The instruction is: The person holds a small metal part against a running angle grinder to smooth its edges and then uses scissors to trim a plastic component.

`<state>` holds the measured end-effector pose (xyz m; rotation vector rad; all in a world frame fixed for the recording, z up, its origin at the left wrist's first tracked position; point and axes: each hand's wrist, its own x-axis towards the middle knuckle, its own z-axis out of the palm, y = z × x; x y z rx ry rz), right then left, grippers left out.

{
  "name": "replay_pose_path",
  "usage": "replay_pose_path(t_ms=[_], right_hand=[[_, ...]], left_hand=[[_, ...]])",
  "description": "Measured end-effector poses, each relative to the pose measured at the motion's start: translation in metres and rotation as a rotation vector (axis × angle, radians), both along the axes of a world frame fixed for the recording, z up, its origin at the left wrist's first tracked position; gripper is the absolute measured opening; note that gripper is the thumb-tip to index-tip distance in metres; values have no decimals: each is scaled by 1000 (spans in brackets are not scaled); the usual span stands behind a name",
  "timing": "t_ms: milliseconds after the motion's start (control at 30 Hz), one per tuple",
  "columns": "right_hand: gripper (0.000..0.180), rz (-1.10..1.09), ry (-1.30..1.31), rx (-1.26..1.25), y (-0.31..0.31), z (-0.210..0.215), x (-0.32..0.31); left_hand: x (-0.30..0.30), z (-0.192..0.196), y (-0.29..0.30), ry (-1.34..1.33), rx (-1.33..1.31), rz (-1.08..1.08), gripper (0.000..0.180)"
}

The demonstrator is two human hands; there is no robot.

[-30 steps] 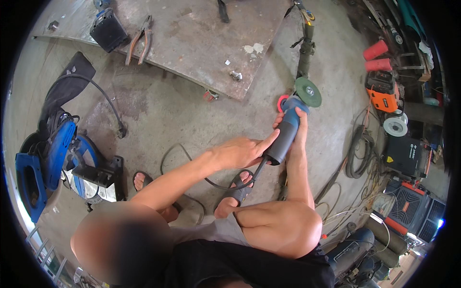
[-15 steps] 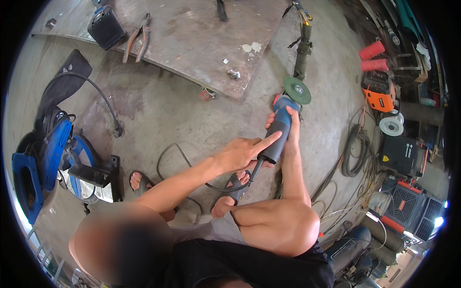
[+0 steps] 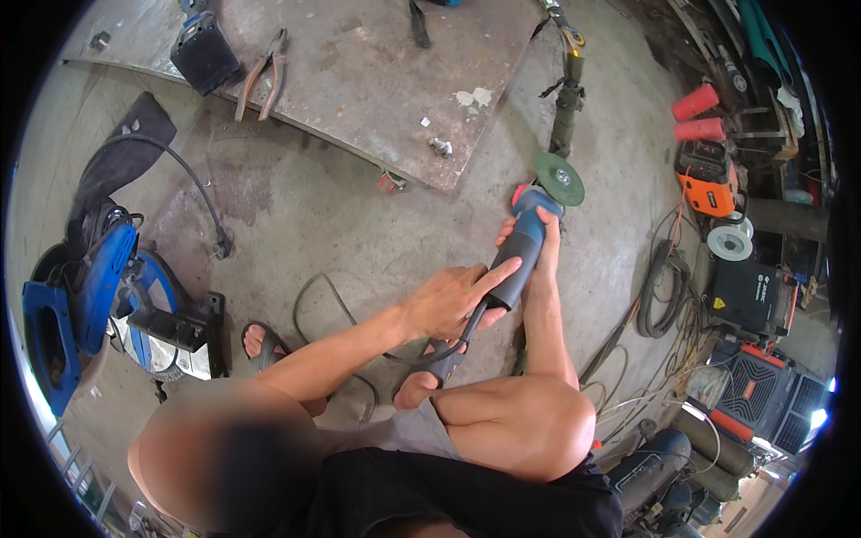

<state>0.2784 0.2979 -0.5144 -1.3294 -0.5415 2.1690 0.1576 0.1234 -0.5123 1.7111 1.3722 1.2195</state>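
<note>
I hold a blue and black angle grinder in front of me, above the concrete floor. A green disc is fitted at its far end. My right hand wraps round the front of the body, close to the head. At the rear end my left hand is closed round the handle, its index finger lying along the top. The power cord leaves the rear below my left hand and loops across the floor to the left. Just beyond the disc lies a long dark green wrapped bundle.
At the upper left, a metal-topped table carries pliers, a black battery-like block and a bolt. A blue saw stands at the left. Along the right are an orange machine, coiled cables and a black box.
The grinder has shifted very slightly, and its cord now bends more closely under my left hand. Both hands stay on it. The whole view has moved a little.
</note>
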Motion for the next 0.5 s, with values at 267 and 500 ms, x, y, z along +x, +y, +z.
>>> replay_pose_path(t_ms=[267,500], right_hand=[[51,-5,-80,87,5,12,-6],[49,103,-92,64,7,8,13]], left_hand=[[23,-10,-2,-315,-46,21,77],[-21,7,6,343,-42,-212,82]])
